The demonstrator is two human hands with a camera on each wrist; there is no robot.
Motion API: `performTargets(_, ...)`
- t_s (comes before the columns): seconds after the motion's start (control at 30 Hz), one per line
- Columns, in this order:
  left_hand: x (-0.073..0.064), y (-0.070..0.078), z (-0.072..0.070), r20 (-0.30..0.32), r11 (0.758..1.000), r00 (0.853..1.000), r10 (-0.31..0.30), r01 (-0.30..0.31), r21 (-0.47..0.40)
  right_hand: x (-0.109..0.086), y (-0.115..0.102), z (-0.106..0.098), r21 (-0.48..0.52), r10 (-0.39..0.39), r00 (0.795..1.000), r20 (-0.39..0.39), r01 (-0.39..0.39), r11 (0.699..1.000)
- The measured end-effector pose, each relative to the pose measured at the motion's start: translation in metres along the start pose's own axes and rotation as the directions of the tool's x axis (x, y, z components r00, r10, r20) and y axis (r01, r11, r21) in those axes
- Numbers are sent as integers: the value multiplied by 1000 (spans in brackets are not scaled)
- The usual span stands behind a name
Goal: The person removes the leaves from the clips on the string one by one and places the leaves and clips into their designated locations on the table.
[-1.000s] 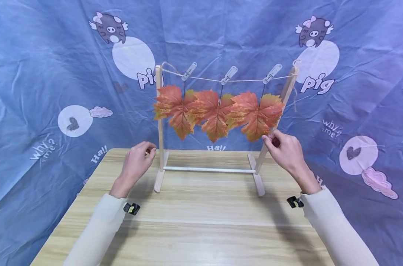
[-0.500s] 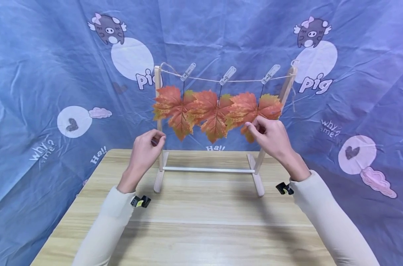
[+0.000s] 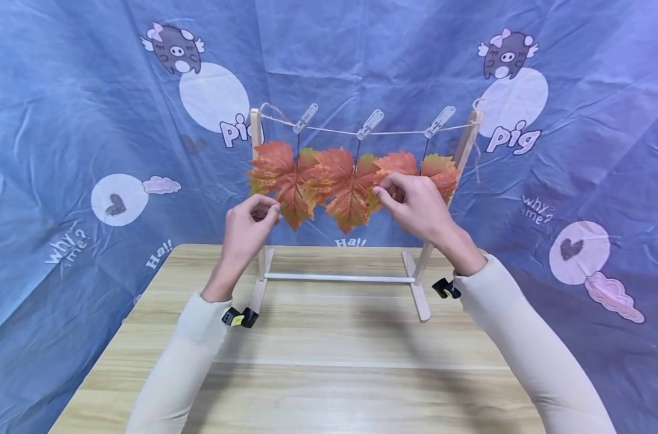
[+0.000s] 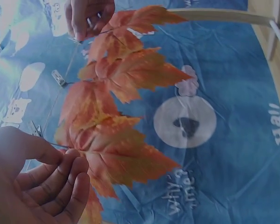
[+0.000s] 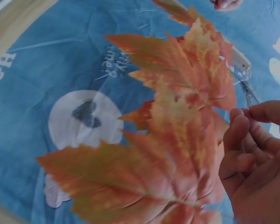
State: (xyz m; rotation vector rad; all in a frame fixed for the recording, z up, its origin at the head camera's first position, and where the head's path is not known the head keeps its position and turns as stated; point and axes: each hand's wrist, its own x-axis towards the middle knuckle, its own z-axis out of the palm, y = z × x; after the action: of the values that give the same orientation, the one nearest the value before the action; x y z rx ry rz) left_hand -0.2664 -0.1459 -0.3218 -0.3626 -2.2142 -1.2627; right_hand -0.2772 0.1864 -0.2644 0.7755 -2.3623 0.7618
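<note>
Three orange-red artificial maple leaves hang in a row from a string [image 3: 334, 129]: a left leaf [image 3: 291, 184], a middle leaf [image 3: 346, 193] and a right leaf [image 3: 444, 175]. Clear clothespins [image 3: 370, 124] hold their dark stems. My left hand [image 3: 244, 232] is in front of the left post, beside the left leaf's lower edge, fingers loosely curled. In front of the right leaf, my right hand [image 3: 423, 208] covers much of it, its thumb and index fingertips close together. Nothing shows between the fingers of either hand in the left wrist view or the right wrist view.
A wooden stand with a left post [image 3: 256, 132], a right post [image 3: 466, 141] and a white crossbar [image 3: 340, 278] rises from the wood-grain table [image 3: 329, 386]. Behind it hangs a blue printed cloth [image 3: 318, 54]. Black wrist cameras [image 3: 241, 317] sit at the sleeve cuffs.
My left hand has moved up and right, from beside the left post to the left leaf's edge. My right hand has moved up and left, across the right leaf. The leaves hang as before.
</note>
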Motion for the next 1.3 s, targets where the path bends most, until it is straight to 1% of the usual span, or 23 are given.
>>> performTargets(0.2, 11, 12, 3, -16, 996, 999, -36, 35, -82, 22, -14, -1, 7, -20, 999, 49, 20, 1000)
performTargets(0.43, 25, 26, 6, -25, 981, 997, -78, 72, -182, 47, -29, 1, 38, -32, 997, 76, 30, 999)
performTargets(0.6, 39, 35, 11, -48, 965, 996, -70, 55, -258, 64, -38, 4, 58, -45, 996, 77, 41, 997)
performTargets(0.7, 47, 40, 15, -70, 948, 995, -76, 51, -313, 74, -43, 5, 57, -32, 997, 74, 28, 998)
performTargets(0.8, 56, 45, 18, -82, 942, 992, -91, 59, -331, 84, -48, 7, 56, -16, 997, 79, 12, 998)
performTargets(0.9, 65, 50, 20, -92, 942, 991, -98, 63, -329, 95, -52, 7, 65, -4, 997, 82, -1, 998)
performTargets(1.07, 79, 59, 23, -110, 955, 989, -101, 66, -289, 112, -59, 7, 68, 44, 996, 79, -50, 996)
performTargets(1.17, 85, 63, 24, -118, 969, 987, -112, 82, -234, 121, -64, 6, 57, 94, 991, 93, -100, 993)
performTargets(1.3, 91, 66, 26, -151, 983, 980, -129, 106, -153, 132, -70, 4, 24, 174, 977, 121, -178, 984)
